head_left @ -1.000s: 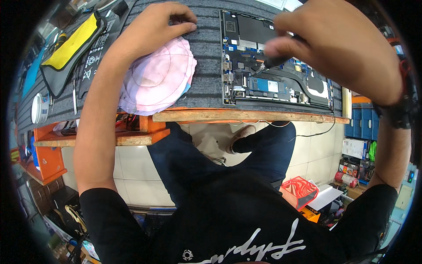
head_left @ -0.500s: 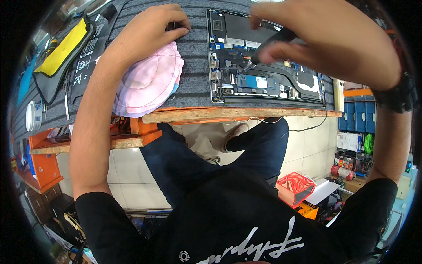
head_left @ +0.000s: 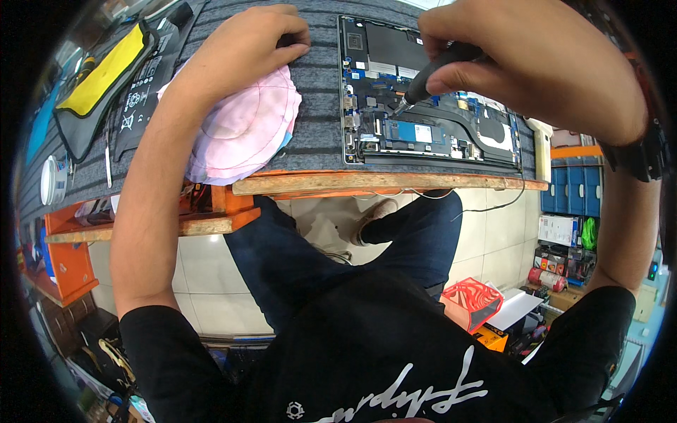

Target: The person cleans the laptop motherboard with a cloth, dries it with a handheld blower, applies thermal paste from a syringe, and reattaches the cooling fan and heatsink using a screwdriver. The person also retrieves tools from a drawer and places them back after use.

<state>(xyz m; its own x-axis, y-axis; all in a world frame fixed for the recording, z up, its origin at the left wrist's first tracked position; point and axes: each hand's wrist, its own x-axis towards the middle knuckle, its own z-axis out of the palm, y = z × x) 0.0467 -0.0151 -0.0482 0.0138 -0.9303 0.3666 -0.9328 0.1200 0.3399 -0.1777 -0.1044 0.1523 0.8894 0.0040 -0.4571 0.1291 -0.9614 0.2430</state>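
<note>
An opened laptop (head_left: 367,149) lies on the grey striped mat, its circuit board, heat pipe and fan exposed. My right hand (head_left: 493,60) grips a dark-handled screwdriver (head_left: 422,87), slanted so its metal end meets the board near the heat pipe, above a blue drive stick (head_left: 416,132). To the laptop's left, my left hand (head_left: 264,35) rests on the mat with fingers curled in; nothing shows in them. Its wrist passes over a round pink cloth pad (head_left: 247,127).
A removed black battery pack (head_left: 130,116), a yellow-and-grey cloth (head_left: 102,77) and a white tub (head_left: 53,180) sit at the left. The wooden table edge (head_left: 388,183) runs close below the laptop. A thin cable (head_left: 493,207) hangs from the edge.
My right hand and the screwdriver have shifted slightly and look steadier, less blurred. The view has moved a little; my left hand stays in place.
</note>
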